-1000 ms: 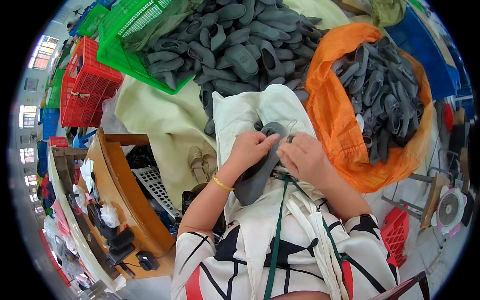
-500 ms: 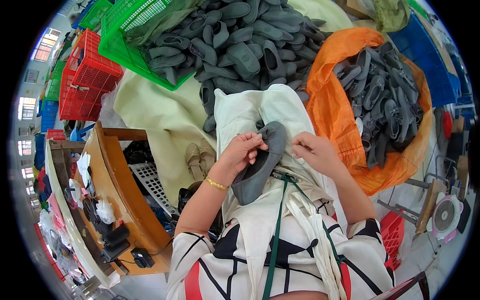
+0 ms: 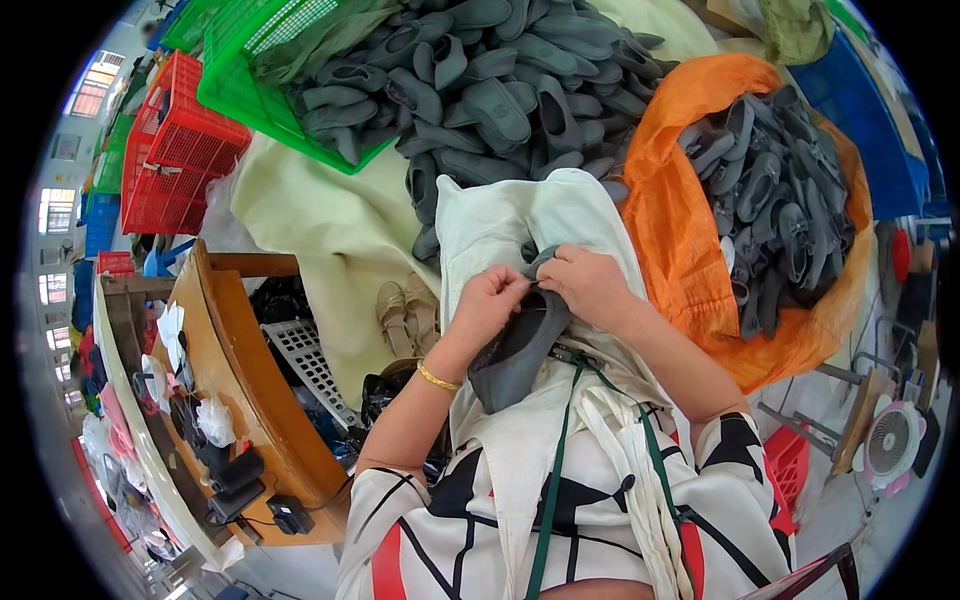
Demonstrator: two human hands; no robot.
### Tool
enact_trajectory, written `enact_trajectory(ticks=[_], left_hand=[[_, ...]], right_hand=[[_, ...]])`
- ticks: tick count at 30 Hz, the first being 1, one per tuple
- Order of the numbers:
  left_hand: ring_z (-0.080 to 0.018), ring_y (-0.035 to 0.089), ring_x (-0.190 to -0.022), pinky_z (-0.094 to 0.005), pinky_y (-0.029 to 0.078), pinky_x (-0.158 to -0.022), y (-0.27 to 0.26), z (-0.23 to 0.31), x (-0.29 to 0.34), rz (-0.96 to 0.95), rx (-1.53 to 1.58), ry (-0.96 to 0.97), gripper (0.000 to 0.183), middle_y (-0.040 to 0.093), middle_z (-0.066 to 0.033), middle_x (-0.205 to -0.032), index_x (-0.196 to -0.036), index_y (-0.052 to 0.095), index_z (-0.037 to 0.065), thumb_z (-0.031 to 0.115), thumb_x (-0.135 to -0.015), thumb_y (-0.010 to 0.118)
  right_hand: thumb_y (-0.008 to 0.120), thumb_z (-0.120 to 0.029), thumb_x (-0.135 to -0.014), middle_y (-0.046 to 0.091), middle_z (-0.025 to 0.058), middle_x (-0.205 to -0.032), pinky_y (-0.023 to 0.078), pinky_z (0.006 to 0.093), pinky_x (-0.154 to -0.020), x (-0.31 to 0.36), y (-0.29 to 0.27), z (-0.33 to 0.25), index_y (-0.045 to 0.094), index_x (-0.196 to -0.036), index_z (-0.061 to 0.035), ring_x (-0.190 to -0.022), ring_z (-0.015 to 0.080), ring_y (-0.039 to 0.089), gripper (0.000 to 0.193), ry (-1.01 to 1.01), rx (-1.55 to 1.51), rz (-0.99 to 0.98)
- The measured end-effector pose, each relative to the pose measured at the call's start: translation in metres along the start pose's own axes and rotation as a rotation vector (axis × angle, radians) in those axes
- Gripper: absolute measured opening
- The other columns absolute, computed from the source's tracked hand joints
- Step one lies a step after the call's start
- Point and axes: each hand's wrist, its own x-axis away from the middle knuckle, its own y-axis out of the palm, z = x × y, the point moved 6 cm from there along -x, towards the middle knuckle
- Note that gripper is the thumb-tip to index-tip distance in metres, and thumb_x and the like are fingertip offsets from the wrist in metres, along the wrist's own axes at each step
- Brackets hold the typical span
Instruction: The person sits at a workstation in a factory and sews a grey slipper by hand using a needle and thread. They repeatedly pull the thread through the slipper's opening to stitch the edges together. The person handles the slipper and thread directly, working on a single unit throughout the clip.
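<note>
A dark grey slip-on shoe (image 3: 512, 365) lies on my lap over the white apron (image 3: 590, 215), its opening facing up and one end pointing toward me. My left hand (image 3: 490, 303) is closed, fingertips pinching the edge of the shoe's opening. Against the far end of the same shoe, my right hand (image 3: 585, 285) is bent round the grey fabric, its fingertips close to the left ones. The two hands cover much of that end. Whether anything thin sits between the fingertips is too small to tell.
Beyond my knees lies a heap of grey shoes (image 3: 490, 110), beside a green crate (image 3: 240, 85). An orange sack (image 3: 665, 190) of more grey shoes stands at right. To the left are a wooden table (image 3: 250, 400) and red crates (image 3: 180, 150). A fan (image 3: 892, 440) is at far right.
My right hand, earlier apart from the shoe on its right side, has moved left onto the shoe's far end. My left hand stays at the opening's edge.
</note>
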Motion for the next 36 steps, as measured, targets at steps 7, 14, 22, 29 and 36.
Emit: enact_trajectory(ticks=[7,14,22,29,36], left_hand=[[-0.0032,0.049,-0.058,-0.02,0.04,-0.052,0.0,-0.011,0.005,-0.069,0.265,-0.094,0.013,0.063,0.001,-0.077,-0.09,0.063,0.008,0.02,-0.097,0.063],[-0.0046,0.045,-0.054,-0.0207,0.037,-0.048,0.002,-0.013,0.005,-0.127,0.547,-0.133,0.012,0.061,0.0001,-0.08,-0.091,0.058,0.01,0.02,-0.098,0.06],[-0.0029,0.039,-0.056,-0.0207,0.031,-0.049,-0.006,-0.021,0.005,0.066,-0.194,0.138,0.008,0.046,0.0064,-0.067,-0.095,0.062,0.007,0.013,-0.093,0.066],[-0.0069,0.04,-0.062,-0.0231,0.032,-0.054,0.03,0.022,-0.016,0.079,-0.441,0.209,0.017,0.051,0.0026,-0.074,-0.09,0.067,-0.001,0.011,-0.082,0.075],[-0.0326,0.058,-0.102,-0.0384,0.047,-0.09,0.011,0.019,-0.028,0.124,-0.7,0.654,0.028,0.06,-0.0156,-0.109,-0.092,0.066,-0.002,0.015,-0.074,0.078]], right_hand=[[0.058,-0.014,-0.097,0.065,0.0057,-0.087,0.05,0.0257,-0.053,0.025,0.019,0.061,0.06,-0.093,-0.0095,-0.07,0.0156,0.064,0.007,0.769,-1.315,0.189],[0.06,-0.005,-0.09,0.052,0.0022,-0.067,0.053,0.0252,-0.062,0.126,-0.021,0.209,0.053,-0.077,-0.0084,-0.058,0.0131,0.053,0.015,0.903,-1.958,1.004],[0.052,-0.009,-0.091,0.045,0.0043,-0.064,0.055,0.0422,-0.061,0.176,-0.024,0.205,0.049,-0.072,-0.0102,-0.054,0.0186,0.047,0.02,0.99,-1.61,1.476],[0.052,-0.015,-0.099,0.05,0.0018,-0.069,0.06,0.0432,-0.073,0.175,-0.063,0.2,0.051,-0.086,-0.0078,-0.058,0.0126,0.05,0.014,0.879,-1.687,1.411],[0.055,-0.009,-0.087,0.043,0.0012,-0.064,0.053,0.0401,-0.059,0.184,-0.087,0.199,0.045,-0.068,-0.0161,-0.056,0.0178,0.049,0.023,0.797,-1.451,1.307]])
